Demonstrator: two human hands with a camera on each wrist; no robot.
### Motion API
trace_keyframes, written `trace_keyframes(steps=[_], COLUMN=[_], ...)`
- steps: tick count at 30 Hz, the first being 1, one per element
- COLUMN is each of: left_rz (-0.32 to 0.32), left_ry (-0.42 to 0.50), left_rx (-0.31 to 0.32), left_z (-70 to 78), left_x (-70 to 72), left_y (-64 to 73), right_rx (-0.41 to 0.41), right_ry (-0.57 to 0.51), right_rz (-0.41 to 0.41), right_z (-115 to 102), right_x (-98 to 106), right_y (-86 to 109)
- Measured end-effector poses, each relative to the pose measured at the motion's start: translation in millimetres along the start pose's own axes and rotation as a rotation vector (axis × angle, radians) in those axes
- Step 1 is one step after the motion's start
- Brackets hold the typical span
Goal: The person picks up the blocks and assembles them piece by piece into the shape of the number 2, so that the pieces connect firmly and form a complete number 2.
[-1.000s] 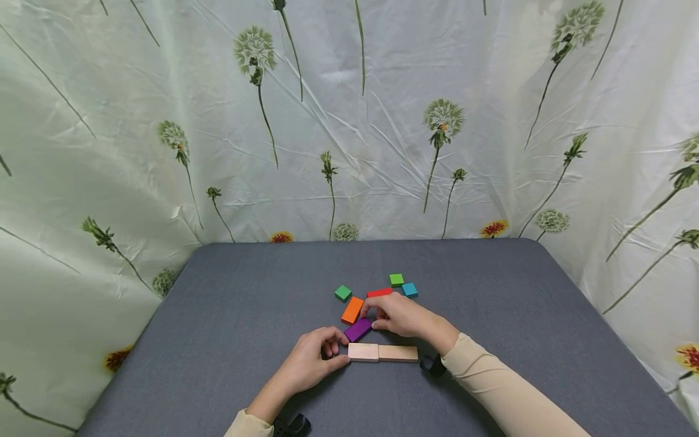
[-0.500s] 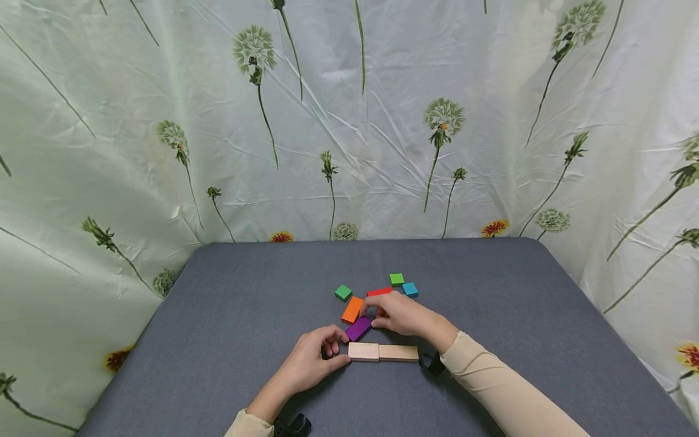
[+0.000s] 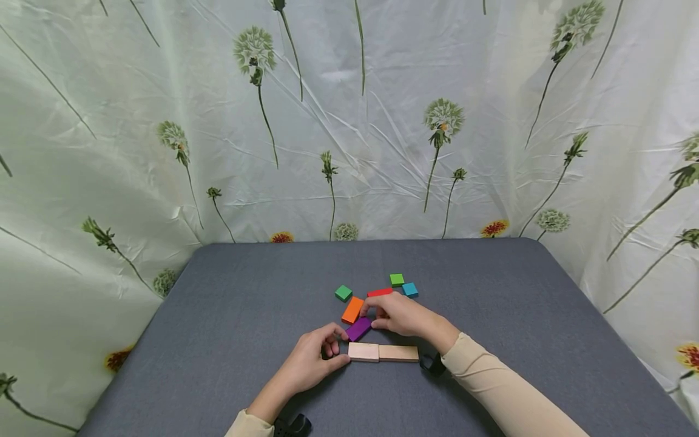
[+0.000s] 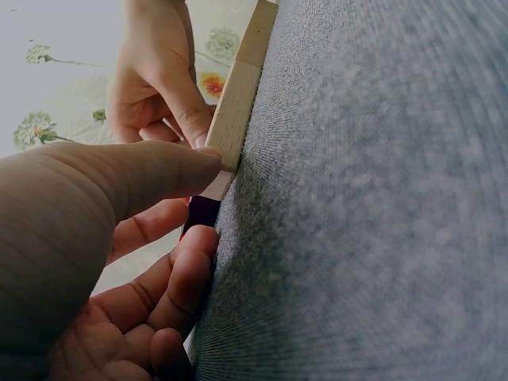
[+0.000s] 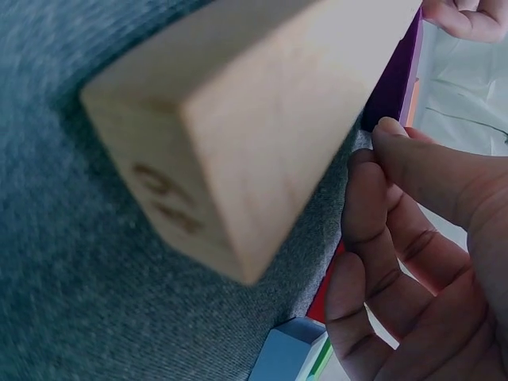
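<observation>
A purple block (image 3: 358, 329) lies aslant behind two bare wooden blocks, a left one (image 3: 363, 352) and a right one (image 3: 398, 353), set end to end. My right hand (image 3: 403, 314) pinches the purple block's right end between thumb and forefinger. My left hand (image 3: 314, 356) touches the purple block's left end with a fingertip. Its thumb (image 4: 186, 168) rests against the left wooden block's end. An orange block (image 3: 352, 310) lies just behind the purple one. A red block (image 3: 379, 292) is partly hidden by my right hand.
Small blocks lie farther back: a dark green one (image 3: 343, 293), a light green one (image 3: 397, 280) and a blue one (image 3: 410, 290). They rest on a grey cloth-covered table (image 3: 246, 291). A flower-print curtain (image 3: 382, 121) hangs behind it.
The purple block's left end has shifted very slightly right and back, with the left fingertip following. The other blocks and the right hand look the same.
</observation>
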State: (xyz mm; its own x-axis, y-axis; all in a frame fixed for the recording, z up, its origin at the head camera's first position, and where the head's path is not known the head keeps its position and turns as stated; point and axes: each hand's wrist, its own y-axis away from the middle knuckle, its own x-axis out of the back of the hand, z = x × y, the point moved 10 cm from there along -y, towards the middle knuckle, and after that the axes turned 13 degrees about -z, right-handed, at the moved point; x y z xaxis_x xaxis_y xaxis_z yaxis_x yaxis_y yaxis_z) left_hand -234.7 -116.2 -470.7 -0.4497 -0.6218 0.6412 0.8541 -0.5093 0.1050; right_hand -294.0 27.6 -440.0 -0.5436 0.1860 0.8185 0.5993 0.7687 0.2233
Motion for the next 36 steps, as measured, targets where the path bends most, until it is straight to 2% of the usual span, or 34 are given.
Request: trace_keyframes(steps=[12,20,36], left_rz=[0.014,-0.007,-0.001], left_ry=[-0.023,-0.015,-0.031], left_rx=[-0.054,-0.031,-0.028], left_z=[3.6,1.2,1.5], left_x=[0.5,-0.6,-0.8], left_y=[1.0,-0.2,-0.7], right_rx=[0.009,0.013,-0.006], right_ry=[-0.009,-0.007,-0.007], right_rz=[0.004,0.006,-0.001], right_z=[1.0,1.3,1.3], right_x=[-0.7,-0.9,-1.0], right_y=[2.2,3.2,3.1])
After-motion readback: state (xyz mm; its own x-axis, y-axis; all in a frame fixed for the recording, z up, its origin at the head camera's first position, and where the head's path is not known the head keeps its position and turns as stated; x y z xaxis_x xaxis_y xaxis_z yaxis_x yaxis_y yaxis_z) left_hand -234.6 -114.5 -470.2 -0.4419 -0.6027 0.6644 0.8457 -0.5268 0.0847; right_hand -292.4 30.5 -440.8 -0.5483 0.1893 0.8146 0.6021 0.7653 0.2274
